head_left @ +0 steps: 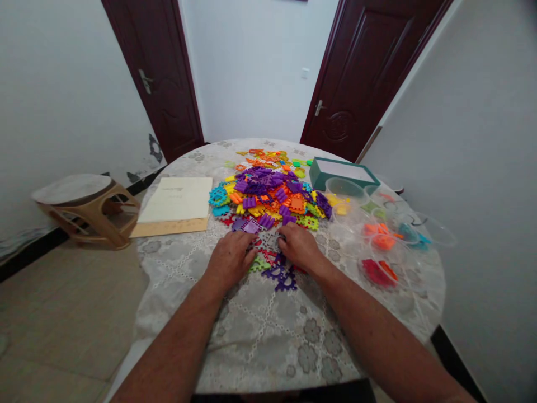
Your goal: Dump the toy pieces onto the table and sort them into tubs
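My left hand (232, 258) is closed at the left side of a flat group of toothed, interlocking plastic building pieces. My right hand (300, 246) has its fingers curled over the right side of the same group. Between and below them show a light green piece (260, 263), a red piece and dark purple pieces (286, 281) with cut-out shapes. How these are joined is too small to tell. A lilac square piece (251, 226) lies just beyond my left fingertips. Right behind both hands rises a heap of colourful pieces (268, 196), purple on top. My fingertips are partly hidden.
On the right stand several clear plastic tubs (346, 189) with pieces sorted inside, and a green box (319, 178). A cream paper sheet or folder (178, 198) lies left on the patterned tablecloth (260, 336). A stool (90, 207) stands beyond the table's left edge.
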The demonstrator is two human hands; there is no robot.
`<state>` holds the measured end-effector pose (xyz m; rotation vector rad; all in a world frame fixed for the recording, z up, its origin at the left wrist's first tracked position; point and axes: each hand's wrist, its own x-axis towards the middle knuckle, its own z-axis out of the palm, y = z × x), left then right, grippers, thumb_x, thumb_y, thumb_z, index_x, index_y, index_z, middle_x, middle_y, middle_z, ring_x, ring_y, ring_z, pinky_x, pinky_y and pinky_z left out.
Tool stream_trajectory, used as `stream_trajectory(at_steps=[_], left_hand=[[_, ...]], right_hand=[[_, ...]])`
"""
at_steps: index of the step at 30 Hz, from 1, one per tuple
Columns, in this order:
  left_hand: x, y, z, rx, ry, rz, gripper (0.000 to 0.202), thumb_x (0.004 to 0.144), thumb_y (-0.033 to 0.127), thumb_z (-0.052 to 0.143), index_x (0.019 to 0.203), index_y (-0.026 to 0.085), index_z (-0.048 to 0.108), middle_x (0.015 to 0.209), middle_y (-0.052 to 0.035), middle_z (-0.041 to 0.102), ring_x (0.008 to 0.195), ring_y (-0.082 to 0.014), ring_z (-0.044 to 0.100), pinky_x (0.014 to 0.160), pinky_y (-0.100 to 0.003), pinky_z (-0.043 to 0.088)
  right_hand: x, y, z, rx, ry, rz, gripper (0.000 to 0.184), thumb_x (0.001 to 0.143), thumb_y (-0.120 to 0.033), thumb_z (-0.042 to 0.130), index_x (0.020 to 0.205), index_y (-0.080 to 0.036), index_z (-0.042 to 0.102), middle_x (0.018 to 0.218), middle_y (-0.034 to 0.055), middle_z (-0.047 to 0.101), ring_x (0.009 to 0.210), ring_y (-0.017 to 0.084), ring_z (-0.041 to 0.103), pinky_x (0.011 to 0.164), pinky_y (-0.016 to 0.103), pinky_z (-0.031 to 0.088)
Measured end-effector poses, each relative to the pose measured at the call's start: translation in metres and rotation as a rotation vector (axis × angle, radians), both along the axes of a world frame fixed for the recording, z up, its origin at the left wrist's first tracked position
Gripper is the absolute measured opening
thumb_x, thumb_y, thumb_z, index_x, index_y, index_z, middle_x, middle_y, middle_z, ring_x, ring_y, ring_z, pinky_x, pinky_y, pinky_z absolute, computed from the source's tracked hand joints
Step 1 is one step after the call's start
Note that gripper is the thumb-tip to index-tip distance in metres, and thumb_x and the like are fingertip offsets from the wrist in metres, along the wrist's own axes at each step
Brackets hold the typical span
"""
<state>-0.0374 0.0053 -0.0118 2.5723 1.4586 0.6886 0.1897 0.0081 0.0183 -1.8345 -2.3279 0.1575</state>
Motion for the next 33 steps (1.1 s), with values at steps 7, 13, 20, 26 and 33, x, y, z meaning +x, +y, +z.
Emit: stream_trajectory(at_steps=[7, 13, 20, 26, 33], left_hand=[[0.001, 0.005, -0.007, -0.005, 0.034, 0.004, 0.024, 0.096, 0.032, 0.066, 0.116, 0.021, 0.07, 0.109, -0.0106, 0.069, 0.104, -0.0258, 0.063, 0.094, -0.04, 0.05], [0.002, 0.007, -0.009, 0.0, 0.013, 0.058, 0.018, 0.095, 0.03, 0.066, 0.111, 0.022, 0.071, 0.104, -0.0093, 0.069, 0.1, -0.0256, 0.064, 0.092, -0.039, 0.05], [-0.001, 0.005, -0.005, 0.039, -0.214, 0.03, 0.024, 0.104, 0.031, 0.049, 0.119, 0.02, 0.065, 0.109, -0.0097, 0.069, 0.104, -0.0233, 0.064, 0.096, -0.039, 0.052], [0.0, 0.001, -0.001, 0.039, -0.267, -0.005, 0.017, 0.102, 0.029, 0.053, 0.111, 0.021, 0.065, 0.105, -0.0081, 0.066, 0.101, -0.0223, 0.062, 0.093, -0.039, 0.052], [0.002, -0.001, 0.0, 0.016, -0.042, -0.038, 0.016, 0.094, 0.027, 0.066, 0.108, 0.02, 0.068, 0.106, -0.011, 0.066, 0.099, -0.0258, 0.06, 0.09, -0.041, 0.051]], right_hand=[[-0.007, -0.001, 0.0, -0.021, -0.077, -0.075, 0.022, 0.099, -0.03, 0.053, 0.11, -0.02, 0.07, 0.111, 0.0118, 0.072, 0.103, 0.025, 0.068, 0.085, 0.033, 0.048], [-0.01, 0.001, -0.001, -0.003, -0.067, -0.164, 0.024, 0.098, -0.034, 0.055, 0.109, -0.02, 0.071, 0.112, 0.0128, 0.074, 0.104, 0.027, 0.07, 0.084, 0.034, 0.049], [-0.01, 0.0, -0.001, -0.015, -0.043, -0.207, 0.022, 0.096, -0.03, 0.055, 0.106, -0.018, 0.07, 0.111, 0.0147, 0.074, 0.104, 0.027, 0.069, 0.085, 0.033, 0.048], [-0.002, 0.001, -0.009, 0.095, 0.119, -0.196, 0.023, 0.095, -0.028, 0.052, 0.113, -0.019, 0.064, 0.112, 0.0126, 0.069, 0.105, 0.026, 0.064, 0.091, 0.033, 0.046], [0.004, -0.002, -0.015, 0.236, 0.298, -0.118, 0.015, 0.091, -0.025, 0.051, 0.103, -0.021, 0.06, 0.104, 0.0093, 0.066, 0.101, 0.025, 0.061, 0.091, 0.033, 0.046]])
